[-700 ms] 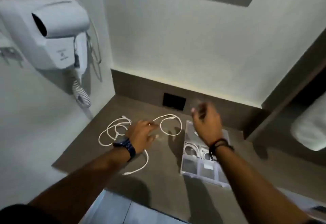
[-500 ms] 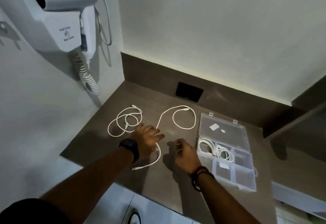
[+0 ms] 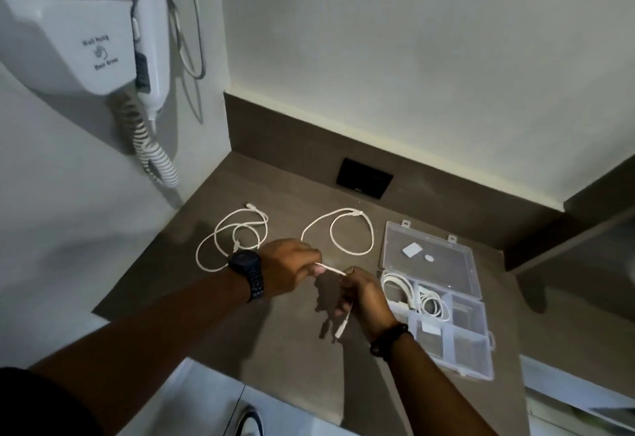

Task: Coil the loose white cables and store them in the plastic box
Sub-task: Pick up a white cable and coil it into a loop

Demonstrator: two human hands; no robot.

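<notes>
White cable (image 3: pixel 350 229) ran across the grey-brown counter (image 3: pixel 275 343) in the head view: its far end curled into one open loop just left of the plastic box (image 3: pixel 481 349), and its near part was lifted between the two hands. The left hand (image 3: pixel 288 270) was closed in a fist around the cable, and the right hand (image 3: pixel 364 294) pinched it too, fingers curled shut, with the plug end hanging below that hand and clear of the counter. A short taut run of cable bridged the two hands. A second white cable (image 3: pixel 237 232) lay in loose overlapping loops near the left wall, partly behind the left wrist and its dark watch (image 3: pixel 249 272).

The box sat open at the right, its clear lid (image 3: pixel 443 260) laid flat toward the back wall. Two coiled white cables (image 3: pixel 422 298) already filled its rear compartments; the nearer compartments looked mostly free. Bare counter lay in front of the hands down to the near edge. The right forearm, with a dark wristband (image 3: pixel 390 339), crossed just beside the box's left wall.

A white wall-hung hair dryer (image 3: pixel 89 40) with a spiral cord hung above the left corner, and a black socket plate (image 3: pixel 364 177) sat in the back upstand.
</notes>
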